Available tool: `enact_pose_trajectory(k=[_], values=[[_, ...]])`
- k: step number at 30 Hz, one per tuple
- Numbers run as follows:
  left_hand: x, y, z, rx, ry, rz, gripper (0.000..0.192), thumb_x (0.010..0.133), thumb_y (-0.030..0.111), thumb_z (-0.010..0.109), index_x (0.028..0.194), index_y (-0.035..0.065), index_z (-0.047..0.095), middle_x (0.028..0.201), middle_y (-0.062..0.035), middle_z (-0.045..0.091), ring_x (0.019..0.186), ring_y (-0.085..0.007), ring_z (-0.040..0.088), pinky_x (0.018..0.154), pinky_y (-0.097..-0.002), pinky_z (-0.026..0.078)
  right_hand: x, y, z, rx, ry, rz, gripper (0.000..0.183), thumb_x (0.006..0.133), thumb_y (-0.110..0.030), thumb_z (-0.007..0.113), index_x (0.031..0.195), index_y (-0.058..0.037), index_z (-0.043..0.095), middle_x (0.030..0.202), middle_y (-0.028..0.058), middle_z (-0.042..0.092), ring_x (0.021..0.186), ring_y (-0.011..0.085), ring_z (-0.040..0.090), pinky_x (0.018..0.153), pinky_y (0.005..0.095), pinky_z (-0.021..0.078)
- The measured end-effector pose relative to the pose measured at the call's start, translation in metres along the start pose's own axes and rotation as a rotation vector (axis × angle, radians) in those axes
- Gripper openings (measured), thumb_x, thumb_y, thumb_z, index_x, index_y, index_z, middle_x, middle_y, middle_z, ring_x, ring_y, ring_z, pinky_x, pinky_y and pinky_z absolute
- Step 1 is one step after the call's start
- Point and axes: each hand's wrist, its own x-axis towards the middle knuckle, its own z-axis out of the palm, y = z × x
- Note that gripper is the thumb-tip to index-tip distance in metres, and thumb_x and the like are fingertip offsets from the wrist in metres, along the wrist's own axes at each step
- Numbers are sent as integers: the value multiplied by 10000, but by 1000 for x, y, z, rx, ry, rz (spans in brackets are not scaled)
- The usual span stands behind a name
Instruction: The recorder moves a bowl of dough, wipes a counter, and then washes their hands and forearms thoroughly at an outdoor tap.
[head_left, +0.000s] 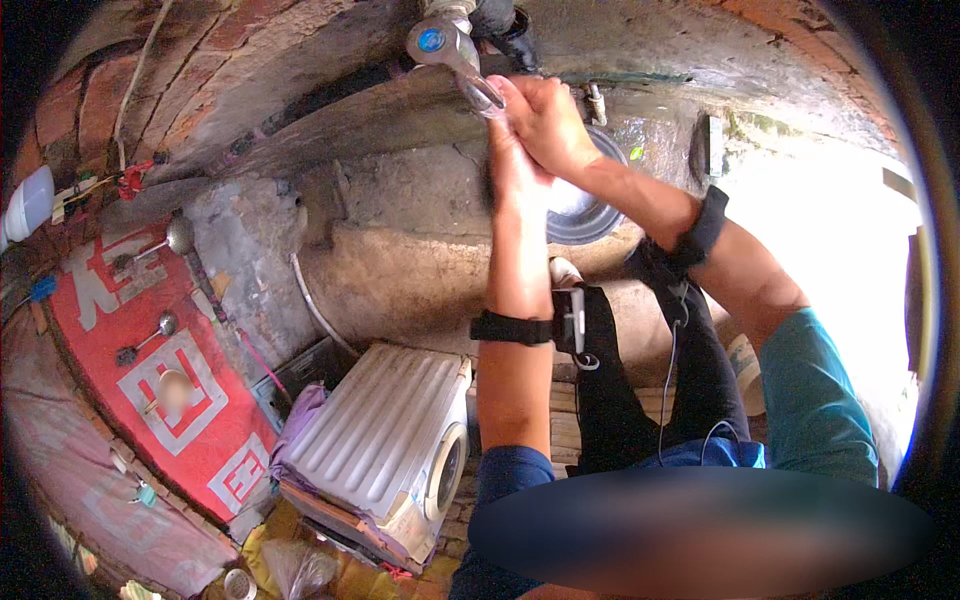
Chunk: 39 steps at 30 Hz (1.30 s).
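Note:
Both my hands are raised together just beside a metal tap (452, 56) with a blue-marked top, at the upper middle. My left hand (511, 150) is nearer the tap's spout, its fingertips partly covered. Across it lies my right hand (551, 124), wrapped over the fingers and wrist side of the left. The skin between them looks wet or lathered. Whether something small is between the palms cannot be seen. Behind and below the hands a round metal basin (581, 202) rests on the concrete ledge, partly hidden by my forearms. Black straps circle both forearms.
A white ribbed-top appliance (382, 420) with a round door stands at the lower left. Ladles (178, 236) hang by a red printed sheet (225, 442). A black pipe (517, 45) runs beside the tap, and a short pipe stub (596, 103) sticks out right of my hands.

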Motion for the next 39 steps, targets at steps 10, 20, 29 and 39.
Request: enact_pose_trajectory(k=[10, 20, 29, 39], values=[[6, 2, -17, -634, 25, -74, 420, 898, 360, 347, 1100, 8, 456, 1104, -133, 510, 1092, -246, 457, 941, -383, 367, -32, -25, 2, -754, -132, -898, 261, 697, -267, 577, 771, -18, 572, 821, 163, 542, 776, 356, 523, 844, 489, 353], [10, 22, 18, 673, -23, -258, 209, 844, 274, 477, 824, 68, 510, 776, -60, 536, 761, -147, 522, 636, -266, 451, 52, -26, -45, -187, -725, 403, 367, 728, -362, 555, 704, 0, 613, 467, 74, 494, 398, 169, 497, 393, 310, 421], [34, -5, 34, 1025, 378, 626, 307, 894, 286, 402, 701, 49, 435, 567, -29, 436, 472, -154, 405, 441, -299, 339, 15, -11, -9, 1138, -195, 438, 295, 825, -358, 533, 834, -69, 589, 736, 35, 589, 640, 120, 527, 592, 273, 436], [7, -13, 11, 1223, 337, 769, 276, 889, 242, 388, 1043, 19, 439, 1062, -154, 473, 979, -255, 450, 865, -376, 335, 41, 3, 2, 733, 28, 545, 433, 887, -447, 346, 956, -60, 528, 909, 120, 569, 819, 202, 532, 691, 335, 421]])
